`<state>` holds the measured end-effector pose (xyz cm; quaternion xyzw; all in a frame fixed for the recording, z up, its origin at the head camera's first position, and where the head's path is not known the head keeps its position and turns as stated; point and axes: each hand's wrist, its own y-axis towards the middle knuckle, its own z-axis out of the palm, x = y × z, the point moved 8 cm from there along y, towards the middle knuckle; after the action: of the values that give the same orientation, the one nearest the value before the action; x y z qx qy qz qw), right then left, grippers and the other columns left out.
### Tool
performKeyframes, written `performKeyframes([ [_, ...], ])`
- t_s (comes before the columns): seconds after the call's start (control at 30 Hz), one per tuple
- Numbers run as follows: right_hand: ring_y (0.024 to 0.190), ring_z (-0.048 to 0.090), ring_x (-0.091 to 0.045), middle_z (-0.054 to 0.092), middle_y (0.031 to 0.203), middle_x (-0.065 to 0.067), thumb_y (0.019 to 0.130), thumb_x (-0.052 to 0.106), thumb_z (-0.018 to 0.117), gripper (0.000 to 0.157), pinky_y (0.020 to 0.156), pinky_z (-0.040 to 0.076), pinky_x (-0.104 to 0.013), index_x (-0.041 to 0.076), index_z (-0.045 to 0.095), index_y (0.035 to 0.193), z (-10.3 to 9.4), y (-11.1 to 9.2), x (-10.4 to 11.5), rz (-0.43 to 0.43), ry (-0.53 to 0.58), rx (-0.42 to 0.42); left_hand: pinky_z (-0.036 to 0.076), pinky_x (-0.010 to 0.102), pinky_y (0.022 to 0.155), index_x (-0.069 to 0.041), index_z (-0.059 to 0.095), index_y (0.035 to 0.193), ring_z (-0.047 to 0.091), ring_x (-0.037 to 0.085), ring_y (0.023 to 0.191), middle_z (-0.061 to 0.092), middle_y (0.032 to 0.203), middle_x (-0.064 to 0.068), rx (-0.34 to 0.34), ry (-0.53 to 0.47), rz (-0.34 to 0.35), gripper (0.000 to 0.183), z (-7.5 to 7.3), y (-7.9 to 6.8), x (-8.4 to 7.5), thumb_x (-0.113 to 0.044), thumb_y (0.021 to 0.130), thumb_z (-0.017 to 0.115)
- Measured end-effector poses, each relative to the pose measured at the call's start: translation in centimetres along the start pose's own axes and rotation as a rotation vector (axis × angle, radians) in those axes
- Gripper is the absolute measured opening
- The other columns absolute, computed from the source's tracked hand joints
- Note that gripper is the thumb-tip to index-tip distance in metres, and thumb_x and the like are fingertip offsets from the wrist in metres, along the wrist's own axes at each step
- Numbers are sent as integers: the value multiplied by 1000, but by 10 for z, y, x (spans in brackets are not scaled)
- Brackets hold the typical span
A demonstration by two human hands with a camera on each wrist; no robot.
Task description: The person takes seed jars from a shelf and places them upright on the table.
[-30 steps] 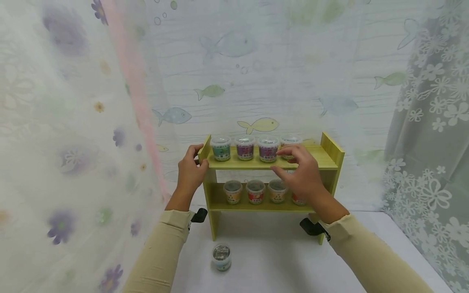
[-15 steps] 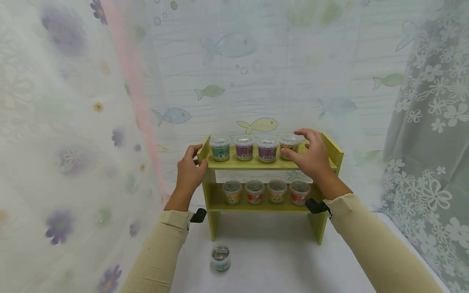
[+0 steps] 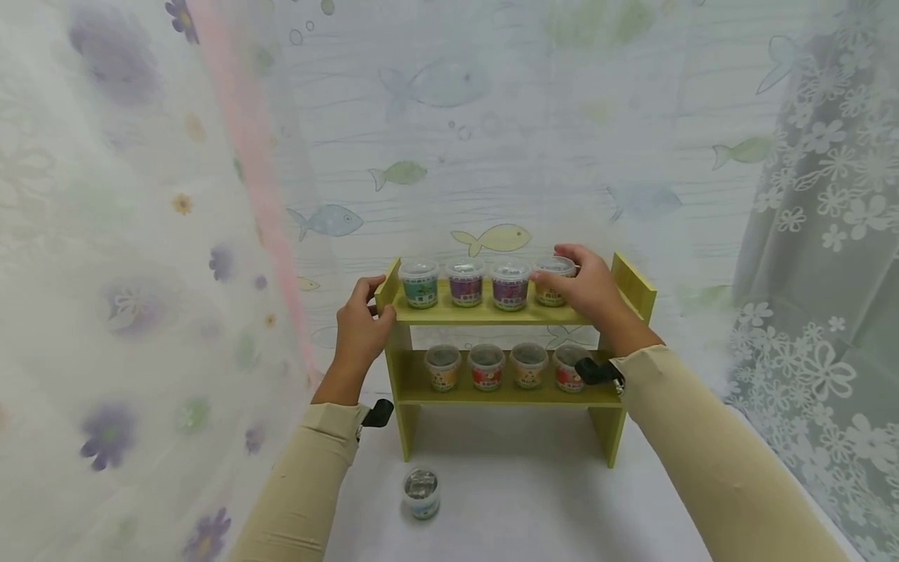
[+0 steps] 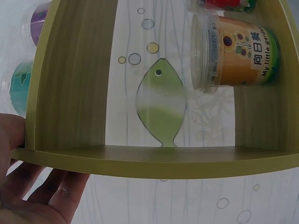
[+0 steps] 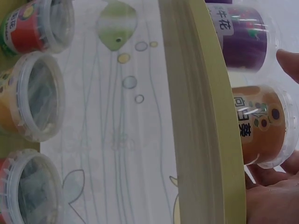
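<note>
In the head view, my left hand (image 3: 361, 332) grips the upper left side panel of a small yellow-green wooden shelf (image 3: 506, 316); the left wrist view shows fingers under its edge. My right hand (image 3: 593, 289) is around an orange-labelled lidded plastic cup (image 3: 550, 295) on the top board. From the right wrist view, fingers curve round one side of this cup and a small gap shows beside the thumb (image 5: 288, 64). Two purple-labelled cups (image 3: 509, 293) and a teal-labelled cup (image 3: 420, 290) stand to its left, all upright.
Orange-labelled (image 3: 443, 375) and red-labelled cups (image 3: 487, 373) alternate along the lower board. Another lidded cup (image 3: 422, 493) stands on the white tabletop (image 3: 506, 507), in front of the shelf's left leg. Printed curtains (image 3: 435, 148) hang behind and at both sides.
My right hand has moved from beside the right-hand purple cup to the orange-labelled cup, its thumb now at that cup's left. The left hand has stayed on the side panel.
</note>
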<state>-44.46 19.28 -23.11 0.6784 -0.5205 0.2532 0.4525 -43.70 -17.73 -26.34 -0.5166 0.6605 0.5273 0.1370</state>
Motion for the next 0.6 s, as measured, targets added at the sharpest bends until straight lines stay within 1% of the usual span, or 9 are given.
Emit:
performKeyframes([
  [0.1, 124, 58, -33, 37, 165, -10, 89, 57, 74, 93, 95, 51, -48, 13, 36, 161, 2, 2, -2, 12, -4, 5, 60, 53, 89, -20, 51, 148, 67, 39, 124, 53, 154, 9, 3, -1, -5, 50, 0, 0, 2, -14, 99, 59],
  [0.23, 120, 60, -33, 39, 163, -13, 89, 58, 74, 93, 95, 51, -49, 13, 38, 161, 3, 5, -5, 21, -13, 8, 60, 53, 89, -21, 51, 148, 67, 39, 123, 53, 154, 9, 2, -2, -4, 50, 1, 0, 3, -14, 99, 60],
  [0.33, 130, 55, -35, 36, 165, -13, 89, 57, 74, 92, 101, 49, -52, 13, 38, 161, 3, 5, -6, 26, -4, 18, 60, 53, 88, -20, 51, 148, 67, 39, 123, 54, 154, 9, 3, -5, 2, 50, 1, 0, 3, -13, 100, 59],
  [0.47, 145, 42, -37, 32, 168, -13, 91, 53, 74, 90, 111, 43, -57, 11, 36, 161, 1, 6, -5, 20, 16, 31, 61, 53, 86, -19, 51, 149, 67, 39, 123, 54, 154, 10, 7, -9, 8, 50, 1, 0, 2, -14, 100, 58],
  [0.6, 152, 33, -38, 30, 168, -15, 93, 48, 73, 89, 118, 37, -58, 7, 35, 161, -1, 9, -5, 7, 33, 48, 61, 53, 85, -20, 51, 149, 68, 38, 122, 55, 153, 10, 3, -7, 5, 50, 0, 1, 2, -14, 100, 59],
])
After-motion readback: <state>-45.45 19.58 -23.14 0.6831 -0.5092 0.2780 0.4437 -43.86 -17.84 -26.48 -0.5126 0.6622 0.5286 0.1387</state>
